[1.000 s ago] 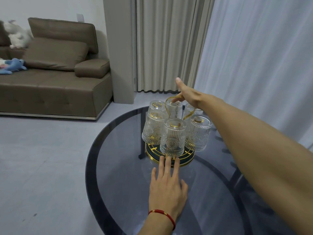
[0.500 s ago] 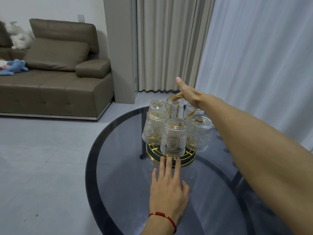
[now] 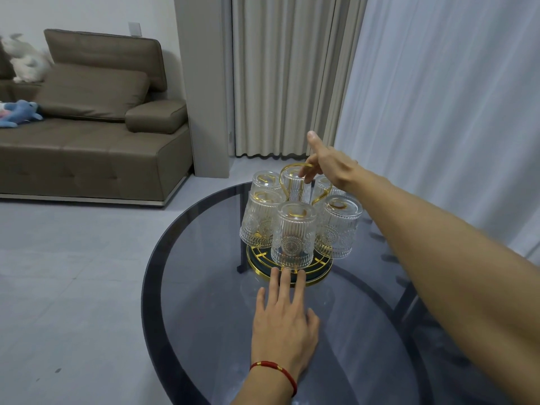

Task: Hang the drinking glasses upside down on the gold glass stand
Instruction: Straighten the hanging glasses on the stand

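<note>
The gold glass stand (image 3: pixel 321 273) sits on a round dark glass table (image 3: pixel 204 287). Several ribbed clear glasses hang upside down around it, among them a front glass (image 3: pixel 293 238), a left glass (image 3: pixel 258 220) and a right glass (image 3: pixel 337 229). My left hand (image 3: pixel 285 325) lies flat on the table, its fingertips touching the stand's round base. My right hand (image 3: pixel 330 165) reaches over the top. Its fingers rest at the gold loop handle (image 3: pixel 285 171) and the far glass (image 3: pixel 293 185), with the thumb stretched up and away.
The table's curved edge is near on the left, with grey floor beyond it. A brown sofa (image 3: pixel 87 147) with plush toys (image 3: pixel 20 112) stands at the back left. Curtains (image 3: pixel 438 112) hang behind and to the right of the table.
</note>
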A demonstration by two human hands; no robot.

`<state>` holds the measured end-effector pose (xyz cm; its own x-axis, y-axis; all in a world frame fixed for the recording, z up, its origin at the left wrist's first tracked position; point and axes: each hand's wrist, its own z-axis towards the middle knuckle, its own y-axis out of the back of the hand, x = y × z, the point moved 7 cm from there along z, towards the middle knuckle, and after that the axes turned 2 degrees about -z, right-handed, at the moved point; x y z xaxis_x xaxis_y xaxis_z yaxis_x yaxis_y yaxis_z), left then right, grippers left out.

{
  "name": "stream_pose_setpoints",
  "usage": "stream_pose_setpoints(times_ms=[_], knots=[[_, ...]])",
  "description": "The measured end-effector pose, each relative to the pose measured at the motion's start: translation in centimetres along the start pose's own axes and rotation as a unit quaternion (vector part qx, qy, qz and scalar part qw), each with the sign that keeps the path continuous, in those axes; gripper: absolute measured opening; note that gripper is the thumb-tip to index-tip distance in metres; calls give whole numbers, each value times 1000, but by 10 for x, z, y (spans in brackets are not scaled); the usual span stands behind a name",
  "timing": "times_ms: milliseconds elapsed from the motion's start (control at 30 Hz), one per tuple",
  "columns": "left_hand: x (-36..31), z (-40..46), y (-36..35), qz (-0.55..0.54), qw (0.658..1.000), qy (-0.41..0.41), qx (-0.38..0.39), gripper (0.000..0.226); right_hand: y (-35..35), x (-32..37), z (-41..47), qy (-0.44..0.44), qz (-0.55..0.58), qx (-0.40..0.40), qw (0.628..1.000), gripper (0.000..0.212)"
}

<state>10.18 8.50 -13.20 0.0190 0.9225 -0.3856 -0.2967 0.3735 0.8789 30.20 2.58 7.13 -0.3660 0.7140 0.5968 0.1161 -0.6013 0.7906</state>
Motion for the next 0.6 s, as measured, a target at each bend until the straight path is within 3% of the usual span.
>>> stream_pose_setpoints(times_ms=[600], knots=[[2,1,-2,-3,1000,-1,2,68,-4,1,-2,-1,6,2,1000,99]])
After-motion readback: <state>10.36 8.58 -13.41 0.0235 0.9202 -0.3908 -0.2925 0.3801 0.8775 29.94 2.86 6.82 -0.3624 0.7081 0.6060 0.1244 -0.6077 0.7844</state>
